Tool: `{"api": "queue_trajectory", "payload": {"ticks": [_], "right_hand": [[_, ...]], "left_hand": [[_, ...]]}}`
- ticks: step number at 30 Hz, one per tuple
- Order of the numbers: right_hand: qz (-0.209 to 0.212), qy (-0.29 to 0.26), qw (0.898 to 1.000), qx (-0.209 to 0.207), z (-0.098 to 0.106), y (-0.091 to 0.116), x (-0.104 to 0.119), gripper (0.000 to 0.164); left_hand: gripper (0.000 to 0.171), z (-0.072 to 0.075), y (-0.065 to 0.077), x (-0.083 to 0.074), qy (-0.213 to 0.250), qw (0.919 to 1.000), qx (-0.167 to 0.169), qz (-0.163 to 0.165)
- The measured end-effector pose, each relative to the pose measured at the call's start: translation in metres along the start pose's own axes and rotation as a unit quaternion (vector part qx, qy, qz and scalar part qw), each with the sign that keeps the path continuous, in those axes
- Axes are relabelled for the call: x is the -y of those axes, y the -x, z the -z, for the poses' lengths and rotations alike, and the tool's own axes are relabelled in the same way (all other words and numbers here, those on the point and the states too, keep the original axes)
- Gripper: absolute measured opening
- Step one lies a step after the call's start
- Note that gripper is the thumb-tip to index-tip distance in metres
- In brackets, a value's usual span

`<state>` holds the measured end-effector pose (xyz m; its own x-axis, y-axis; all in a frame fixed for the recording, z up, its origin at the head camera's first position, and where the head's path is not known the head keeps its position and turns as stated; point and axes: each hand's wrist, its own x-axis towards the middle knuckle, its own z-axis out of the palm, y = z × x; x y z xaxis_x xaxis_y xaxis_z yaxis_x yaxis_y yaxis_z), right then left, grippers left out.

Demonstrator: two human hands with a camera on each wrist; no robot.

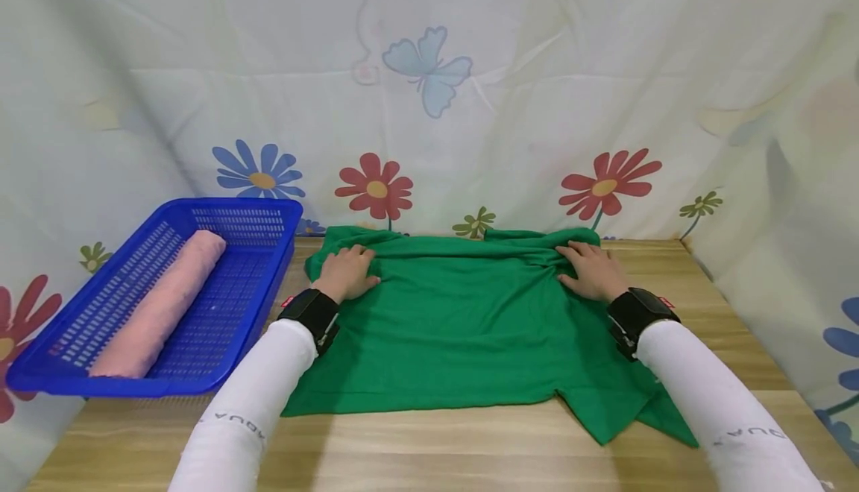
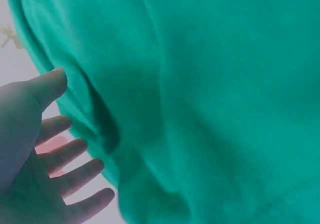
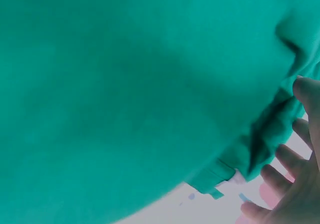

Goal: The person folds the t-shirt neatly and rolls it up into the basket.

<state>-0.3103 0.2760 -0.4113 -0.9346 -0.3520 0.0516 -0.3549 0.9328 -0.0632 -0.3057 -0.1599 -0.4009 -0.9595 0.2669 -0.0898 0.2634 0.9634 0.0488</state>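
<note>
A green garment that looks like a T-shirt lies spread on the table, with rumpled folds along its far edge. My left hand is at its far left part, fingers stretched forward over the cloth. In the left wrist view the fingers are spread apart beside the fabric, gripping nothing. At the far right part of the garment is my right hand, next to bunched cloth. The right wrist view shows its fingers straight and separated near a crumpled edge.
On the left stands a blue perforated plastic basket, holding a rolled pink fabric bundle. The wooden table shows in front of the garment and to its right. A white curtain printed with flowers and a butterfly hangs behind and at the sides.
</note>
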Motion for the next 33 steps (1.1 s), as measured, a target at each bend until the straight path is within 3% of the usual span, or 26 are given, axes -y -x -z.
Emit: {"api": "queue_trajectory", "payload": {"ticks": [5,13,16,20,26,33], "right_hand": [[0.043,0.006,0.999,0.002,0.006,0.017,0.010,0.056],[0.082,-0.025,0.994,0.060,0.004,0.048,0.023,0.054],[0.085,-0.034,0.994,0.054,0.000,0.055,0.025,0.056],[0.086,-0.036,0.995,0.033,-0.009,0.058,0.021,0.061],[0.046,-0.040,0.995,0.078,-0.005,0.057,0.023,0.062],[0.026,-0.053,0.995,0.082,-0.006,0.059,0.017,0.067]], "left_hand": [[0.056,0.005,0.020,-0.009,0.001,0.9995,-0.002,-0.030],[0.064,0.008,0.051,-0.021,-0.001,0.9965,0.073,-0.041],[0.068,0.004,0.059,-0.024,0.004,0.9946,0.094,-0.043],[0.073,-0.002,0.063,-0.026,0.011,0.9931,0.109,-0.043],[0.080,-0.007,0.059,-0.021,0.018,0.9924,0.116,-0.036],[0.084,-0.001,0.056,-0.013,0.030,0.9906,0.131,-0.027]]}}
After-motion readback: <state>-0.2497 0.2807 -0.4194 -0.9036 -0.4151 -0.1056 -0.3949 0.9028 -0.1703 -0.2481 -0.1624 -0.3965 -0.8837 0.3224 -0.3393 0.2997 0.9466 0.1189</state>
